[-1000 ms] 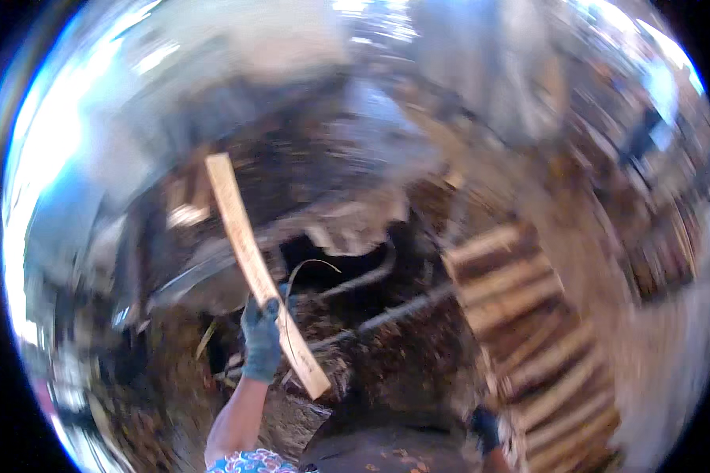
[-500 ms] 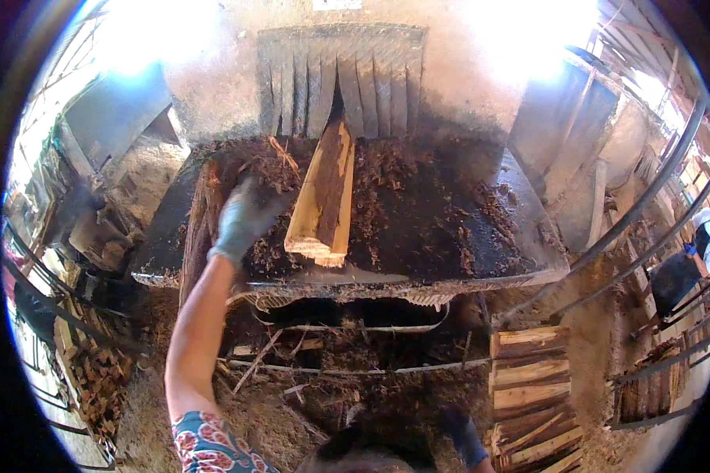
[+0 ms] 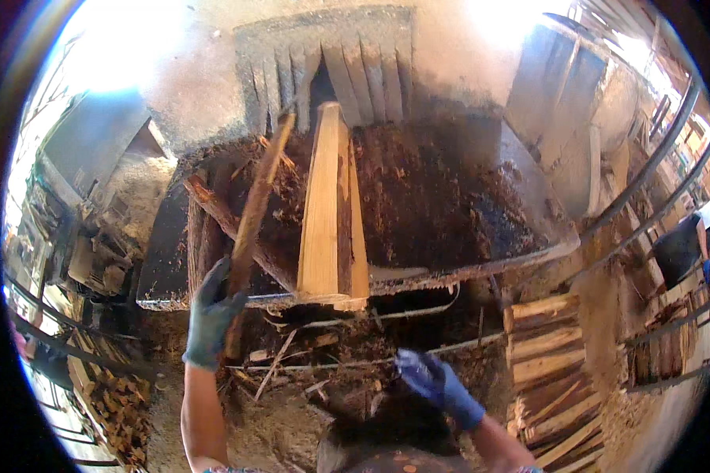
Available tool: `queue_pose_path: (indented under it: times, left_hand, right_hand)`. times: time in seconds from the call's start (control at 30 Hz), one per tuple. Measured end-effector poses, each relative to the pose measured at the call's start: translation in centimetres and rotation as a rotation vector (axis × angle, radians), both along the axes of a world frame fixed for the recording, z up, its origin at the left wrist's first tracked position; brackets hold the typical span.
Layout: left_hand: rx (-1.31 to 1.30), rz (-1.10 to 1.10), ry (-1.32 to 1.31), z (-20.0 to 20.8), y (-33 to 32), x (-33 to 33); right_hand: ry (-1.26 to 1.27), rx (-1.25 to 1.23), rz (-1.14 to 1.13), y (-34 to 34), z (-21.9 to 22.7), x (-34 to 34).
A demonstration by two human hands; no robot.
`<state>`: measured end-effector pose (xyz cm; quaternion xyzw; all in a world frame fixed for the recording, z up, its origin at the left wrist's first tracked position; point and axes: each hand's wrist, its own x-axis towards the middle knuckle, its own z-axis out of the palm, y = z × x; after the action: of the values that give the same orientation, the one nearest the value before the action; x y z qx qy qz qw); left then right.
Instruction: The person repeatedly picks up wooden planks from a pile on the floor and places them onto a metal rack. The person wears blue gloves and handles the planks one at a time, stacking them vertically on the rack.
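My left hand [image 3: 212, 315], in a grey-green glove, is closed around the near part of a long, narrow wood strip [image 3: 256, 201]. The strip slants up and away over the left side of the dark metal table [image 3: 442, 236]. Right of it lies a split yellow timber [image 3: 323, 213], its far end near the hanging flap curtain [image 3: 367, 83] and its near end at the table's front edge. A bark-brown piece of wood [image 3: 227, 221] lies slantwise on the left. My right hand [image 3: 434, 382], in a blue glove, is held below the table edge, fingers stretched out and holding nothing.
Split wood pieces [image 3: 548, 347] are stacked at the lower right, with curved metal bars [image 3: 655, 158] beyond. Bark shreds cover parts of the table. More chopped wood [image 3: 110, 394] is heaped at the lower left. Another person [image 3: 690, 244] stands at the far right.
My left hand has drawn back toward me and now holds the wood strip. The timber has come nearer, away from the flaps. My right hand has risen. A bark-brown piece now lies slantwise.
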<state>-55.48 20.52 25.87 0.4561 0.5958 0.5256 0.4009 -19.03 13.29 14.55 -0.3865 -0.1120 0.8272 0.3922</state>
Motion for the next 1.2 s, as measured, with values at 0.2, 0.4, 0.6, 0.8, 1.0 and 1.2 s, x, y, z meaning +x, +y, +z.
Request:
queue_pose_path:
  times: [0.2,0.4,0.6,0.8,1.0,1.2]
  left_hand:
    - [-0.007,0.184,0.654,-1.6,-2.3,-6.4]
    - [0.431,0.092,1.047,-2.6,2.2,1.8]
    - [0.344,-0.033,0.366,-3.9,1.0,12.0]
    - [-0.023,-0.253,-0.321,-7.6,-4.1,16.5]
    - [-0.532,-0.297,-0.706,-11.5,-6.7,23.2]
    - [-0.597,-0.472,-0.534,-10.5,-10.0,34.8]
  right_hand:
    - [-0.156,0.568,0.189,7.1,1.9,-3.2]
    - [-0.186,0.982,0.192,9.9,2.0,-10.0]
    - [-0.043,0.498,-0.034,7.1,3.7,-10.6]
    - [0.056,0.29,0.078,-0.5,-0.2,1.9]
    - [-0.288,0.254,0.34,-7.5,-2.6,8.9]
    - [0.194,0.383,-0.089,-7.2,-1.3,17.2]
